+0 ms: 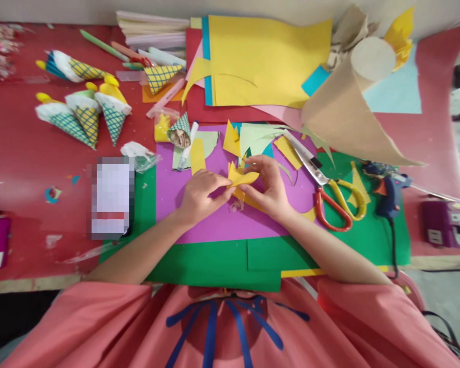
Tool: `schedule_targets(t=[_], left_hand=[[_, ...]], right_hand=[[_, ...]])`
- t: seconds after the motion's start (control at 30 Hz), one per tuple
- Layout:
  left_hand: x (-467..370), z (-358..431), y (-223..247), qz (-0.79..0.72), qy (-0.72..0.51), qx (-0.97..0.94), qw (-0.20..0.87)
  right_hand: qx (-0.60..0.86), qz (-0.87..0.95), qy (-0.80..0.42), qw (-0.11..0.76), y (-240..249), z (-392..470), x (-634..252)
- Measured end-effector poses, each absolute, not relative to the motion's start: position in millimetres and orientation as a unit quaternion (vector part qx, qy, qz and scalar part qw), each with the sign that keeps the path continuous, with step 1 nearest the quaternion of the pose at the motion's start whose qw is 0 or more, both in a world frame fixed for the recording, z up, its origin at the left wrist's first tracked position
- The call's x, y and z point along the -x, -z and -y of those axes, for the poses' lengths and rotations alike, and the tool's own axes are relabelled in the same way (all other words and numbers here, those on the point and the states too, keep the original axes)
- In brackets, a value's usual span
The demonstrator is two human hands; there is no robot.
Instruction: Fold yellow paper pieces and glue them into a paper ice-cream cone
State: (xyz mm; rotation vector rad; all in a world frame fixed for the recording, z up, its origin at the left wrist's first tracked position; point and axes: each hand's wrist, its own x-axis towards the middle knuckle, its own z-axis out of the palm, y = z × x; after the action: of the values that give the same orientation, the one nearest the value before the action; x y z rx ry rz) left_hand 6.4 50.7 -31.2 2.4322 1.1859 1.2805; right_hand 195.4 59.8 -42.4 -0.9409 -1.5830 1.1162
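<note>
Between both hands is a folded yellow paper piece [243, 177] with pointed tips, held above the purple sheet [199, 225]. My left hand [205, 194] pinches its left end between thumb and fingers. On its right side, my right hand [268, 186] curls around it, the thumb close to its lower edge and the fingers raised and bent; whether they press on it is hard to see. Just beyond the hands lie a yellow paper scrap [232, 139] and pale green paper [258, 135]. A crumpled pinkish bit [236, 205] rests beneath the held paper.
Large scissors [322, 179] with red and yellow handles lie right of my hands, a blue glue gun [391, 197] further right. A brown paper cone [352, 107] stands behind. At left are a phone [111, 199] and several decorated cones [80, 112]. Yellow sheets [268, 61] lie at the back.
</note>
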Motion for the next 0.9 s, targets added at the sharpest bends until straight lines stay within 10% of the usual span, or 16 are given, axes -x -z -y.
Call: schedule_targets(t=[0.6,0.9], left_hand=[[-3,-51,31,-0.477,-0.464,-0.721,0.194],[-4,-60,36,-0.558,-0.541,-0.566,0.275]], right_hand=[[0.416,0.615,-0.463,0.484,39,-59,-198],[0.356,0.723,-0.478,0.351,36,-45,-197]])
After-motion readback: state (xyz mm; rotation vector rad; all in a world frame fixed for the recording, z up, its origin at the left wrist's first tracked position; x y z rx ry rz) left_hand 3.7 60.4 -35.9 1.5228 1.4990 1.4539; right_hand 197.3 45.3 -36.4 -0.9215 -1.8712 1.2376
